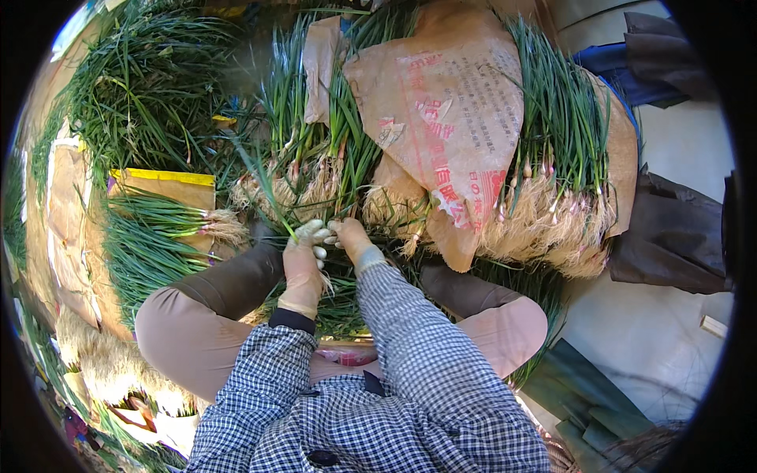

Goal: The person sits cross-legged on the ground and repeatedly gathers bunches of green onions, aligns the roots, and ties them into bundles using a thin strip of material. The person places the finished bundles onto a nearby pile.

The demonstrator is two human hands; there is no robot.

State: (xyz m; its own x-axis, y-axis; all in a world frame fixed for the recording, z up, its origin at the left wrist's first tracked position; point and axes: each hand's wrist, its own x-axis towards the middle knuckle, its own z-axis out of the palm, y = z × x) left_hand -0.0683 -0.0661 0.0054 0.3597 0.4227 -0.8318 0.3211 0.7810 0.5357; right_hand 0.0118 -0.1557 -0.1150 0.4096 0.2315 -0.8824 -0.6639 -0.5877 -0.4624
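Note:
Before my lap, my left hand (pixel 303 257), in a pale glove with whitened fingertips, grips a young allium plant. Its green leaves (pixel 271 192) slant up and away to the left, and its pale roots (pixel 327 285) hang below the palm. Close against those fingers is my right hand (pixel 353 237), also gloved, with its fingertips bent inward. Whether it pinches part of the plant is hidden. Just beyond both hands stand bunched allium plants (pixel 319 171) with rooted ends towards me. Loose green leaves (pixel 343 295) lie beneath my forearms, between my knees.
A brown paper sack (pixel 437 112) with red print covers part of the bunches. More rooted plants (pixel 550 136) stand at right. A tangled leaf heap (pixel 148 88) fills the far left, above a smaller bunch (pixel 159 236) on brown paper. Dark cloth (pixel 668 230) lies at far right.

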